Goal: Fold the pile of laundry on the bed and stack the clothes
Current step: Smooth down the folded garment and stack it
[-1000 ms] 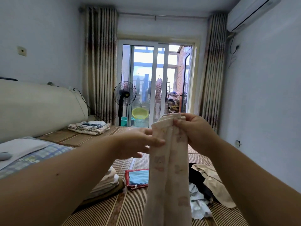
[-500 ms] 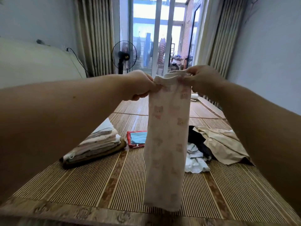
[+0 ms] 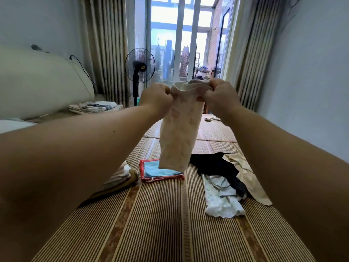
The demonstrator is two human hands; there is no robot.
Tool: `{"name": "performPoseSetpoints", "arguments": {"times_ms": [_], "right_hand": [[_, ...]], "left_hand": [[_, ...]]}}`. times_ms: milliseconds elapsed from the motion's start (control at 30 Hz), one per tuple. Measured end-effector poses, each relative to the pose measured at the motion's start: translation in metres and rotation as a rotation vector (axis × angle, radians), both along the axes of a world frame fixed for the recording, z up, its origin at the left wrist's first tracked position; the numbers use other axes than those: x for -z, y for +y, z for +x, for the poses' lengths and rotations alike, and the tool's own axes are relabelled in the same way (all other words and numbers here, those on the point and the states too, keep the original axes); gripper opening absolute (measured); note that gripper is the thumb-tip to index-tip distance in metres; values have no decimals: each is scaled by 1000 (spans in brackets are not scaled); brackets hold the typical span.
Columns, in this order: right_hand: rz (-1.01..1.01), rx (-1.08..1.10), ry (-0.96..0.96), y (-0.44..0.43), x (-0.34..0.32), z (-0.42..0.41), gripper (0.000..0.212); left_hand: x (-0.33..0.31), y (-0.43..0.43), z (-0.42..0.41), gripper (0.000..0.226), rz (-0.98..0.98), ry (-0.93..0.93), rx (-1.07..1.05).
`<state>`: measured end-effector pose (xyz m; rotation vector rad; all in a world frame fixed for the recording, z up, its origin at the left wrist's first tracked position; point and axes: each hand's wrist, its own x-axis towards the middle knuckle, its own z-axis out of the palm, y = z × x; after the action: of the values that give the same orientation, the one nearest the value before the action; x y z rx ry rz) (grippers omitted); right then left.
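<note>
Cream padded headboard (image 3: 37, 82) fills the far left, with a small folded pile (image 3: 94, 107) lying at its foot on the bed. Behind that pile a black pedestal fan (image 3: 140, 66) stands before the curtain (image 3: 105, 44) and the glass door (image 3: 179, 44).

Nearer the viewer, a stack of folded clothes (image 3: 120, 178) rests on the striped bamboo mat (image 3: 170, 224), partly hidden by the left forearm. Just right of the stack lies a flat blue cloth (image 3: 160, 172) with a red border.

Over the middle of the bed hangs a pale pink garment (image 3: 179, 133) with a faint print, folded lengthwise into a narrow strip. Its lower end shows in front of the blue cloth; whether the two touch cannot be told. The left hand (image 3: 155, 99) pinches the strip's upper left corner in curled fingers. The right hand (image 3: 220, 95) grips the upper right corner, with fabric bunched inside its curled fingers. Both hands are level and near each other, and the top edge sags slightly between them.

Right of the hanging strip, unfolded laundry lies loose on the mat: a black garment (image 3: 217, 165), a white patterned garment (image 3: 221, 199) overlapping its near side, and a beige garment (image 3: 245, 180) draped along its right side, beside the right forearm.
</note>
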<state>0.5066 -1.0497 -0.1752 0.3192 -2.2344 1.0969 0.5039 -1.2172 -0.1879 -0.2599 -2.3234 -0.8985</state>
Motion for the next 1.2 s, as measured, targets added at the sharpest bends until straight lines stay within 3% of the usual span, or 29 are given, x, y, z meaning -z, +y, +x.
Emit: {"name": "performPoseSetpoints", "arguments": {"times_ms": [133, 267, 433, 533, 733, 867, 933, 1000, 1067, 1133, 1200], "right_hand": [[41, -98, -213, 7, 45, 37, 9], [80, -237, -522, 16, 108, 106, 12], [14, -411, -932, 22, 187, 174, 8], [-99, -469, -1113, 23, 213, 188, 11], [-208, -336, -1074, 11, 231, 153, 19], [-230, -201, -956, -2, 237, 94, 16], [-214, -119, -884, -7, 244, 59, 25], [26, 8, -827, -10, 257, 34, 51], [326, 58, -731, -11, 273, 25, 60], [615, -96, -621, -12, 292, 23, 57], [918, -283, -604, -13, 310, 21, 60]], "left_hand": [[51, -13, 31, 21, -42, -108, 90], [116, -27, 94, 23, -155, -307, 221], [189, -39, 168, 15, -393, -758, 455], [222, -45, 183, 16, -361, -932, 566], [241, -38, 150, 18, 82, -1097, 503], [238, -30, 99, 20, 164, -1043, 363], [238, -25, 72, 19, 182, -965, 234], [245, -21, 54, 34, 97, -925, 96], [262, -17, 50, 59, -103, -952, 49], [285, -14, 59, 80, -374, -996, 81], [302, -11, 74, 102, -525, -1122, 115]]}}
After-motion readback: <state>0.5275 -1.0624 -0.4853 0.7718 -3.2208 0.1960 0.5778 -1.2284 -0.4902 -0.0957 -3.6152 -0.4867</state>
